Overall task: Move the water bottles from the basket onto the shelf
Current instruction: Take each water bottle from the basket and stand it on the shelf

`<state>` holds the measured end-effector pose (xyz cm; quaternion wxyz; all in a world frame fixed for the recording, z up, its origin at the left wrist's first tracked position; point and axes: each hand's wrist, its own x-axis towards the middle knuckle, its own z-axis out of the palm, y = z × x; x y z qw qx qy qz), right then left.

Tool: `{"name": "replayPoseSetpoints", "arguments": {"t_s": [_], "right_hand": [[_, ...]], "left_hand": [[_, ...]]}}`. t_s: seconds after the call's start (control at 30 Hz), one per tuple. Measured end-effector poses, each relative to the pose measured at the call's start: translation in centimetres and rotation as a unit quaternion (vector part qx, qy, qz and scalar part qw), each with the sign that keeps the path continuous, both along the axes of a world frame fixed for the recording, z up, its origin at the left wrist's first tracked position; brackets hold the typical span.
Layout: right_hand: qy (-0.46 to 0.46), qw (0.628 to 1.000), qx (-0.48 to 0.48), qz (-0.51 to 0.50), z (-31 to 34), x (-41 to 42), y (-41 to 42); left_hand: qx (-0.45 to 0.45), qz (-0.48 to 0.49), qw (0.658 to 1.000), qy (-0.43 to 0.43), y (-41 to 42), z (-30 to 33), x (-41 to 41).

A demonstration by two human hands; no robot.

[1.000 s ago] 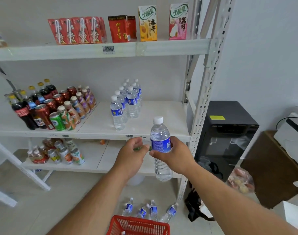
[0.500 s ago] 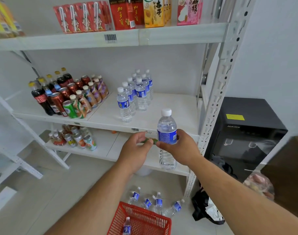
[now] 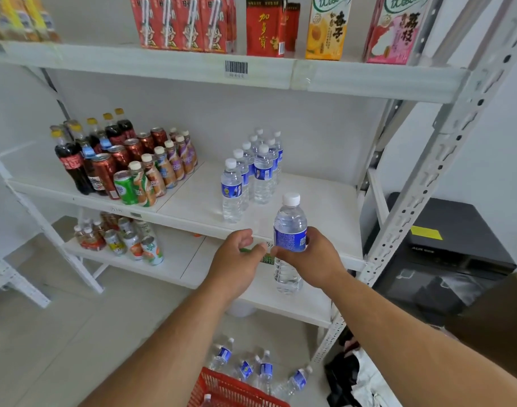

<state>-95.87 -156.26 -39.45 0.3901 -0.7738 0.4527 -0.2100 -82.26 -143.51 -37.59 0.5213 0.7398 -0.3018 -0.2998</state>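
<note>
1. Right then, the right hand [image 3: 307,257] had its fingers [image 3: 283,255] wrapped around the blue label of a clear water bottle [image 3: 289,230], holding it upright in front of the near edge of the middle shelf [image 3: 310,201].
2. The left hand [image 3: 236,257] sat just left of that bottle, its fingers curled and pinching a small green strip [image 3: 247,250], thumb tip almost touching the right hand.
3. Behind the held bottle, a cluster of water bottles [image 3: 257,171] stood upright on the middle shelf in two rows running toward the far wall, well apart from the hands.
4. Further left on the same shelf stood cola bottles [image 3: 72,160], copper-coloured cans [image 3: 110,171], a green can [image 3: 125,188] and small milk-tea bottles [image 3: 169,163], packed close together.
5. On the lower shelf [image 3: 178,259], at the left, was a group of small drinks [image 3: 125,239].
6. The top shelf [image 3: 163,67] carried red cartons [image 3: 184,23], a yellow carton [image 3: 327,27] and a pink carton [image 3: 395,30].
7. Near the bottom edge, a red basket [image 3: 231,389] showed one bottle cap [image 3: 207,397] inside, with four more bottles [image 3: 260,370] on the floor [image 3: 60,333] just beyond it.
8. To the right stood a black appliance [image 3: 451,251].
</note>
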Motion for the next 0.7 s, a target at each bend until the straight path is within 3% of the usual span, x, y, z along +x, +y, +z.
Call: {"name": "replayPoseSetpoints", "arguments": {"t_s": [0.7], "right_hand": [[0.024, 0.999, 0.031, 0.033, -3.6, 13.3, -17.7]], "left_hand": [[0.056, 0.090, 0.994, 0.011, -14.7, -1.9, 5.5]]}}
